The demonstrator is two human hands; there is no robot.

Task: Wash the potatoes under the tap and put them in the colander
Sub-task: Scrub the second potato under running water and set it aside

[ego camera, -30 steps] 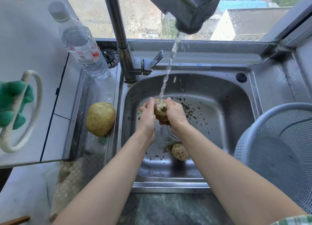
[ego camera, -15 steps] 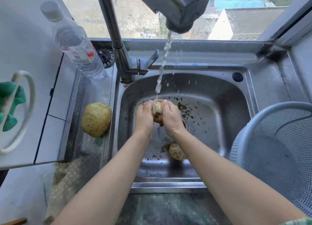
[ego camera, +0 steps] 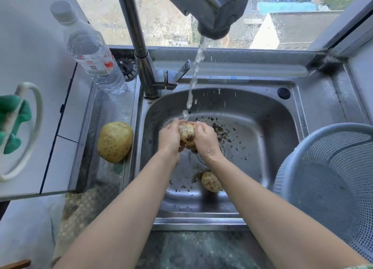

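Both hands are cupped around one small potato (ego camera: pixel 186 132) over the middle of the sink (ego camera: pixel 262 127). The left hand (ego camera: pixel 168 136) curls round its 9 o'clock side and the right hand (ego camera: pixel 205 140) round its 3 o'clock side. The water stream (ego camera: pixel 194 70) falls from the tap (ego camera: pixel 139 46), which stands at the sink's 11 o'clock, and lands on the top of this potato. Dark specks of dirt lie on the sink floor.

A second potato (ego camera: pixel 211 181) lies on the sink floor at 6 o'clock from the hands, partly hidden by the right forearm. A large potato (ego camera: pixel 115 141) rests on the counter (ego camera: pixel 201 250) at the sink's 9 o'clock. The colander (ego camera: pixel 333 188) sits at 3 to 4 o'clock, with no potato visible in it. A water bottle (ego camera: pixel 94 54) stands at 10 o'clock.
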